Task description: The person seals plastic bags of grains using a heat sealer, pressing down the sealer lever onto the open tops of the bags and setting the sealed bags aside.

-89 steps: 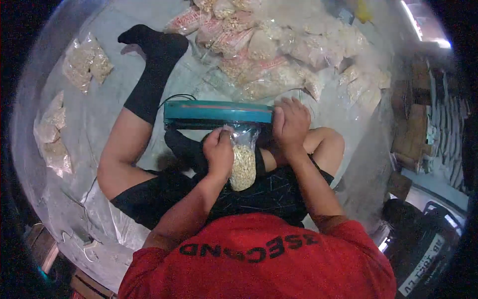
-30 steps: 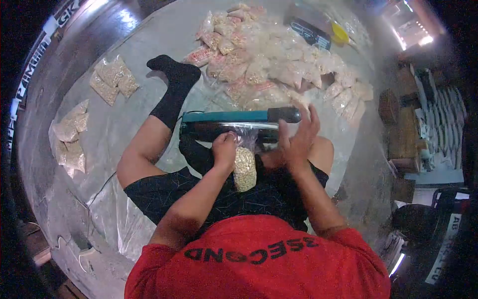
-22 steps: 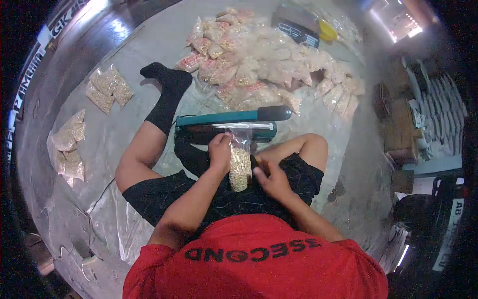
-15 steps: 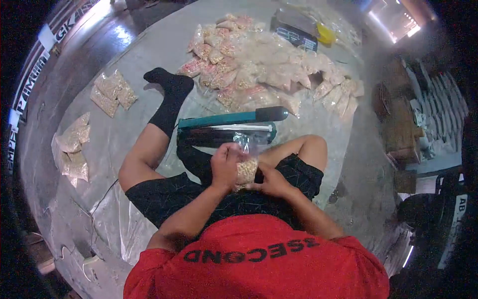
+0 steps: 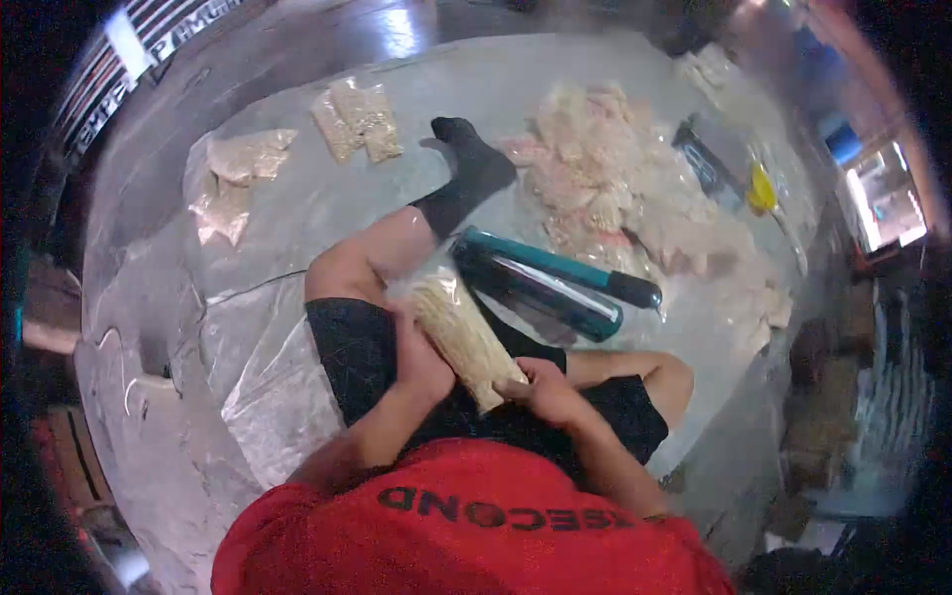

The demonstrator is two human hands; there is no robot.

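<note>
Filled bag lies over the person's lap, its upper end blurred, its underside hidden. The left hand grips its left side, fingers mostly out of sight; the right hand clasps the lower end. Its long axis slants from upper left to lower right, steeper than the teal device beside it.

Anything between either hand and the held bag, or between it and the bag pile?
Nothing visible blocks the left hand or right hand: both touch the held bag. The teal device lies between that bag and the bag pile.
</note>
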